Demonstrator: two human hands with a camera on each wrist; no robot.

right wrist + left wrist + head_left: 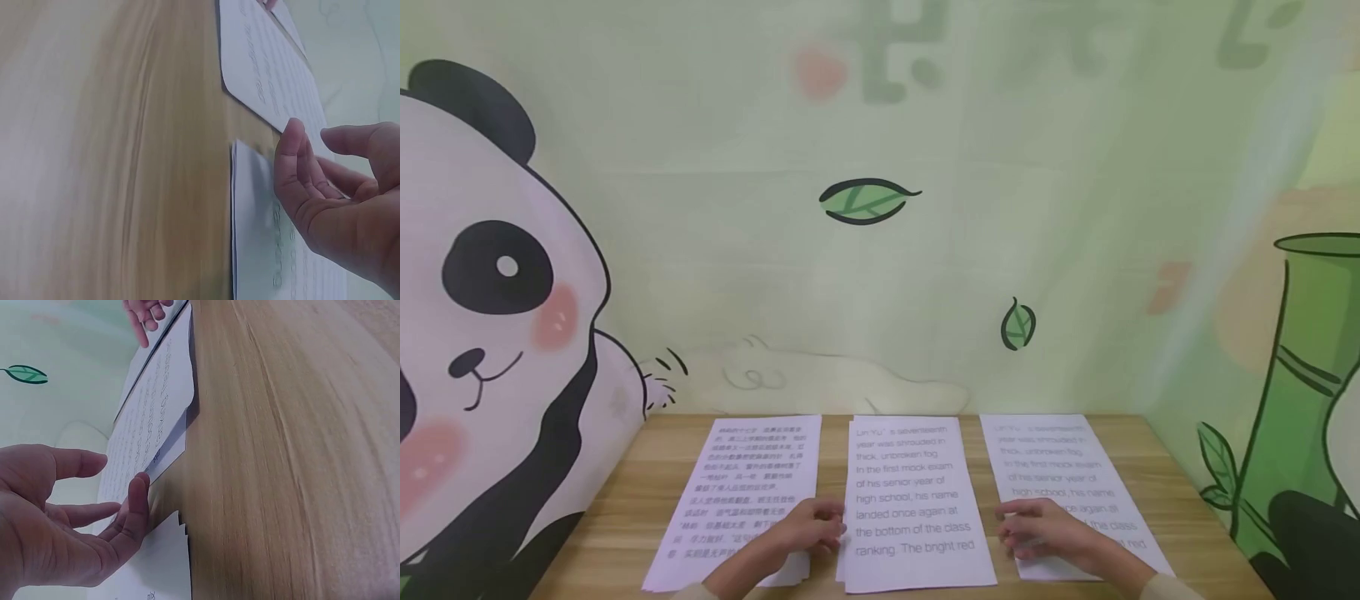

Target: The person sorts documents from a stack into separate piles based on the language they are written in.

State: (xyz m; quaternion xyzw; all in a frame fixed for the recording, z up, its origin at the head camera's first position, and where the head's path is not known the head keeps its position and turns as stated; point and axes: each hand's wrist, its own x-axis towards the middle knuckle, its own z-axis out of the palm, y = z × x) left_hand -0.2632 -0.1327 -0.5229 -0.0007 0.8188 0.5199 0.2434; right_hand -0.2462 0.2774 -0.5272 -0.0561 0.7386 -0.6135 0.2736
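Note:
Three stacks of printed paper lie side by side on a wooden table. The middle stack [917, 500] bears large English text, and its sheets are slightly out of line. The left stack [745, 475] is printed with Chinese characters; the right stack [1045, 458] has English text like the middle one. My left hand [805, 530] hovers over the left stack's inner edge, fingertips close to the middle stack; whether they touch it I cannot tell. Over the right stack's left edge is my right hand [1047, 532], fingers loosely bent and thumb apart. Neither hand holds anything.
The wooden table [262, 456] shows bare wood in front of the stacks. Behind it hangs a pale green backdrop [737, 250] with a printed panda [497, 183] at left, leaves, and a bamboo stalk [1292, 400] at right.

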